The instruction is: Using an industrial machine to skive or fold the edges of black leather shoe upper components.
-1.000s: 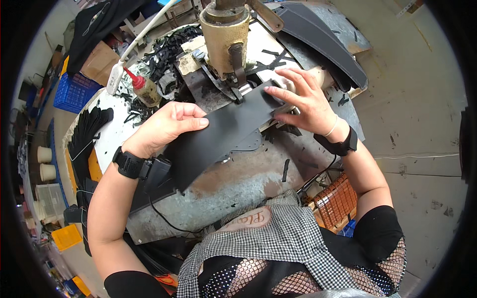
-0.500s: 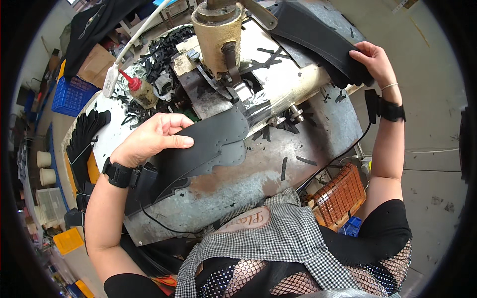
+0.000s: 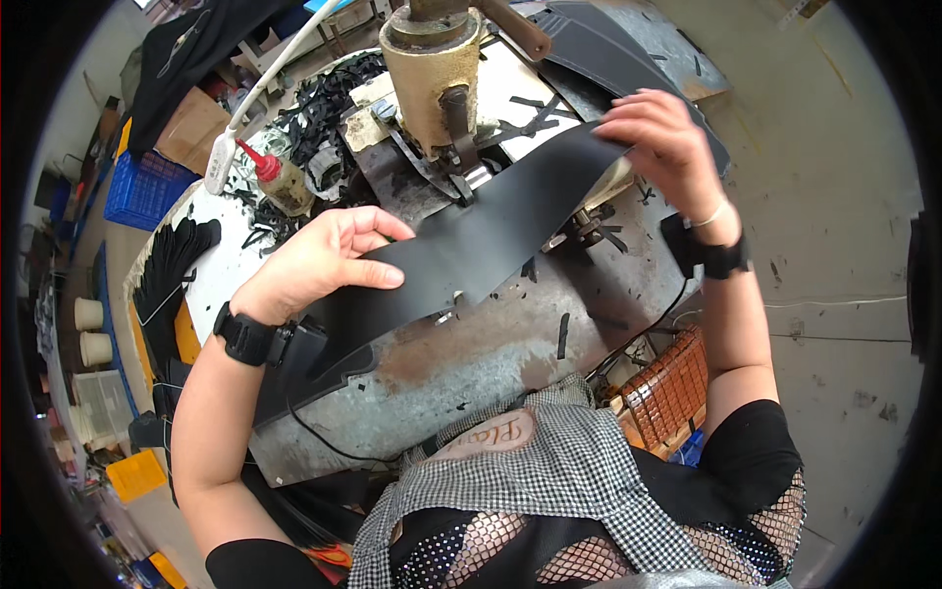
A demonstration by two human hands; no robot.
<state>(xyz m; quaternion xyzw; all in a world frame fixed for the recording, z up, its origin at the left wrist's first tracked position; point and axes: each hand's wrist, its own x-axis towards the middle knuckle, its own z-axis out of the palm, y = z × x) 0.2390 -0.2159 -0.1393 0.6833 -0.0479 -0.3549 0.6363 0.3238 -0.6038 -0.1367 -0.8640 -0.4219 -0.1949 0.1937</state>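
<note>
A long black leather-like panel (image 3: 500, 231) stretches across the front of a cream-coloured machine head (image 3: 427, 88), its surface slightly curved and smeared by motion. My left hand (image 3: 329, 257) is closed on its left part, thumb on top and fingers along the far edge. The panel's raised right end lies in my right hand (image 3: 667, 152), whose fingers bend over it, a little blurred. Under the machine head, the metal foot (image 3: 477, 179) sits close to the panel's far edge. Another dark panel (image 3: 329, 383) with a scalloped edge lies below my left wrist.
Black stitched panels (image 3: 608, 49) lie in a stack at the far right. Black offcuts (image 3: 339, 98) pile up behind the machine, near a red-tipped bottle (image 3: 285, 182). More black pieces (image 3: 177, 260) hang at the left. The worn metal table (image 3: 461, 363) carries loose scraps.
My right hand has moved left from the stack to the panel's right end. The panel now reaches rightward past the machine foot. My left hand has shifted slightly right.
</note>
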